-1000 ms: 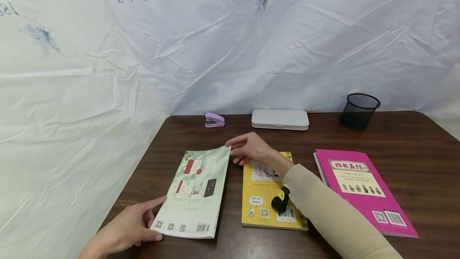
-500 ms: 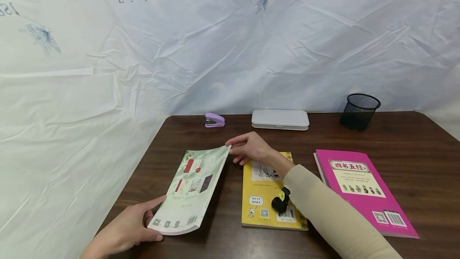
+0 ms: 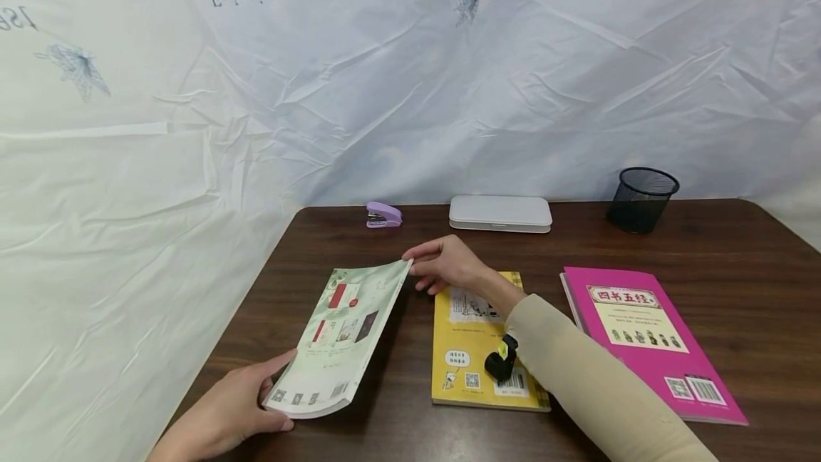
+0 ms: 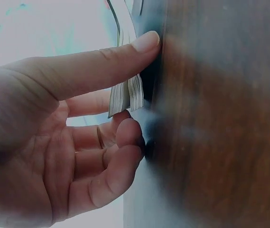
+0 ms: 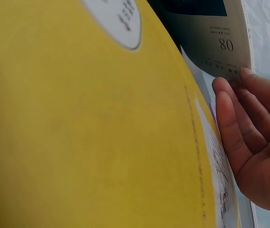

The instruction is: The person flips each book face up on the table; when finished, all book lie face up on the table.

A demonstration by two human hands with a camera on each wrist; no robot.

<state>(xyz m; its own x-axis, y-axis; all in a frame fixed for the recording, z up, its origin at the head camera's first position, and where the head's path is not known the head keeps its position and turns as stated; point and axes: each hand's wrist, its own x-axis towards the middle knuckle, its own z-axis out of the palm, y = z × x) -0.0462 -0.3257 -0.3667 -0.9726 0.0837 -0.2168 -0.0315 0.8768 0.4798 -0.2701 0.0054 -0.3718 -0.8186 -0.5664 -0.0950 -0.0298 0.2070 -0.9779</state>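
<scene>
Magazine (image 3: 340, 337) over left side of bench (image 3: 744, 284); left hand (image 3: 226, 406) at its near left corner, right hand (image 3: 449, 262) at its far right. Middle book (image 3: 471, 348), then right book (image 3: 641, 355). Far edge, left to right: stapler (image 3: 385, 215), case (image 3: 500, 213), pen holder (image 3: 641, 202). Sheet (image 3: 449, 105) behind.

Your left hand (image 4: 54, 128) grips a book (image 4: 135, 92), thumb (image 4: 97, 69) across its page edges, which part into two stacks; your fingers (image 4: 113, 178) curl below. Blurred brown wood-grain tabletop (image 4: 229, 133) fills the right.
</scene>
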